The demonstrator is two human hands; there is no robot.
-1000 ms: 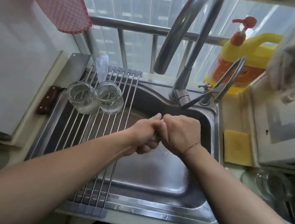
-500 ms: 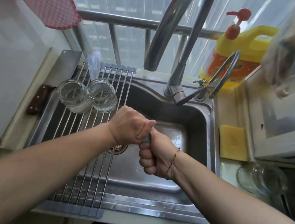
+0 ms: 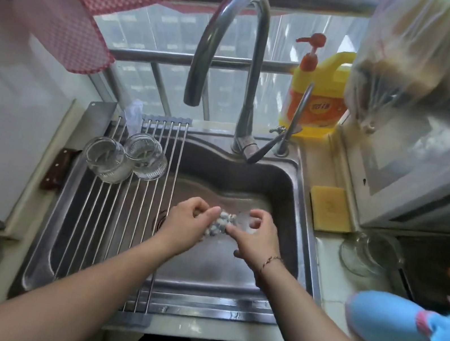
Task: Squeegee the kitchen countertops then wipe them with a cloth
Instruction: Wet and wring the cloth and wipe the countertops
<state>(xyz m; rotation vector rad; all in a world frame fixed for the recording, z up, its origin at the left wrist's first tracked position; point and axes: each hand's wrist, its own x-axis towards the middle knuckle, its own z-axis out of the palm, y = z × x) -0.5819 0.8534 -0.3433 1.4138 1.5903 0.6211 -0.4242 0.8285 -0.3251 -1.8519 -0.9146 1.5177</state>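
Over the steel sink [image 3: 299, 200] both of my hands hold a small wadded cloth [image 3: 220, 224], speckled grey, white and blue. My left hand [image 3: 186, 225] pinches its left end between thumb and fingers. My right hand [image 3: 256, 236] has its fingers curled over the right end, its thumb against the cloth. The two hands are a little apart, with the cloth bunched between them above the basin floor. A blurred blue object [image 3: 389, 320] with a pink part lies at the right on the countertop [image 3: 330, 265].
A tall faucet [image 3: 228, 37] arches over the sink. Two glass jars [image 3: 125, 156] lie on the roll-up rack [image 3: 110, 210] at left, a knife handle [image 3: 55, 169] beside it. A yellow detergent bottle [image 3: 316, 96], yellow sponge [image 3: 329, 207] and glass lid [image 3: 368, 252] are at right.
My hands were clenched tightly together round the cloth, twisting it. Now they have drawn apart and loosened, so the cloth shows between them, lower in the sink.
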